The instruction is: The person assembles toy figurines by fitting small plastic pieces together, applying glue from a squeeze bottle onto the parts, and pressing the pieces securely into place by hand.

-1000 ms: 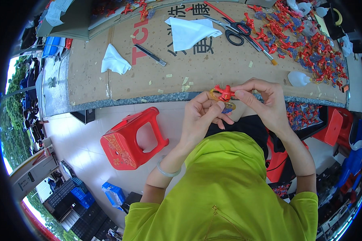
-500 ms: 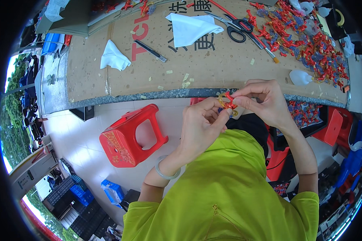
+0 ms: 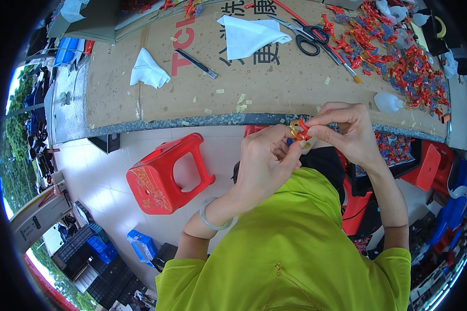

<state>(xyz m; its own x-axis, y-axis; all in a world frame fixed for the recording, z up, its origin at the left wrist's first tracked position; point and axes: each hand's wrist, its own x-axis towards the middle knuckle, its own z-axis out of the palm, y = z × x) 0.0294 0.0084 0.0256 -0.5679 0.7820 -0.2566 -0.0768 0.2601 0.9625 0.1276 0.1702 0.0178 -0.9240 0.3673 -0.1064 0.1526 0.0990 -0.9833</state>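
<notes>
Just off the table's near edge, a small glossy red figurine with yellow and purple parts is held between my two hands. My left hand pinches its lower left side between thumb and fingers. With thumb and forefinger, my right hand grips its red upper right part. Fingers cover much of the piece, so its full shape is hidden. On the table's right side lies a large heap of similar red, purple and yellow pieces.
Cardboard covers the table. On it lie black-handled scissors, a red-handled brush, a utility knife, white cloths and a white squeeze bottle. A red stool stands left; a black tray of pieces is right.
The figurine has turned slightly between my fingers, and its yellow ring part now shows more plainly. My right hand has shifted a little to the right, still gripping it.
</notes>
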